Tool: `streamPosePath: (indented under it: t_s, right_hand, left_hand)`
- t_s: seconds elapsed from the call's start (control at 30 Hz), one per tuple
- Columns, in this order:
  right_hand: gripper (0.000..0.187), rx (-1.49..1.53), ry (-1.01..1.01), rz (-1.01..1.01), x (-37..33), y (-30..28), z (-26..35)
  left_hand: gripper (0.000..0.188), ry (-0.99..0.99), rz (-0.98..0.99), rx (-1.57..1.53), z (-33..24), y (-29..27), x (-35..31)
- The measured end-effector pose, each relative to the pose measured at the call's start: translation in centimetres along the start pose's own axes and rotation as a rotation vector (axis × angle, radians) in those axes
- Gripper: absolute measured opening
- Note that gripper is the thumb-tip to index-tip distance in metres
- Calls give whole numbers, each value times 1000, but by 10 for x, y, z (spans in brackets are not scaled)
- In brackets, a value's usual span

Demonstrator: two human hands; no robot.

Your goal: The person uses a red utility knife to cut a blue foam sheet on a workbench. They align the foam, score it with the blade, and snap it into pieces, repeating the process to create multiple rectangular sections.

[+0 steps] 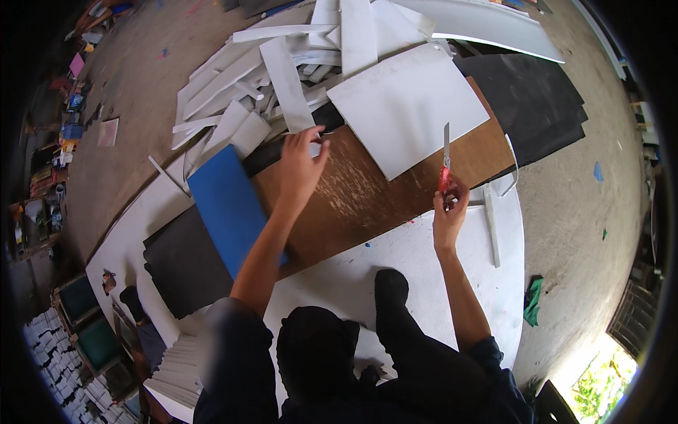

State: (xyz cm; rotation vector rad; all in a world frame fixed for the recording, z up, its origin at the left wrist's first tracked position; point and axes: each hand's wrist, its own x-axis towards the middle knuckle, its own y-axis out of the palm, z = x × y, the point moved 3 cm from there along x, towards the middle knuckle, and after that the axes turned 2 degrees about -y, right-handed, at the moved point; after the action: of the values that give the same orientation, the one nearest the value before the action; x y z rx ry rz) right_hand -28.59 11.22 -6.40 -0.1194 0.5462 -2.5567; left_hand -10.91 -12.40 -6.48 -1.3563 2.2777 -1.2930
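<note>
A red utility knife (444, 180) with its long blade slid out stands in my right hand (450, 212), the blade pointing away from me. Beneath it lies a worn brown board (339, 226). My left hand (302, 169) is over the board's far left part, thumb and fingers apart, by the near end of a white foam strip (286, 81). Whether the fingertips touch the strip I cannot tell. A white foam sheet (409, 106) rests on the board between my two hands.
White offcuts (226, 85) pile up beyond the board. A blue sheet (226, 208) and dark sheets (187, 261) lie to the left, more black sheets (526, 106) at the far right. A thin white strip (491, 226) lies near my right hand. My foot (391, 286) is on the white surface.
</note>
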Motion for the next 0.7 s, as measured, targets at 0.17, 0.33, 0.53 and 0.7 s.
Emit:
streamPosePath:
  t_s: [0.17,0.33,0.53,0.7]
  right_hand:
    - [42,57,-39,7,2,-12,-2]
    - [41,-54,-49,-87,4,-34,-15]
    - [43,-211,-129,-173,29,-30,-28]
    - [37,-494,-260,-371,50,-27,-18]
  left_hand:
    - [74,-523,66,-484,-50,48,6]
    - [44,-793,116,-1097,-68,67,1]
    - [31,-730,-131,-1142,-70,25,-39]
    - [37,-747,-200,-1158,-59,-61,-87]
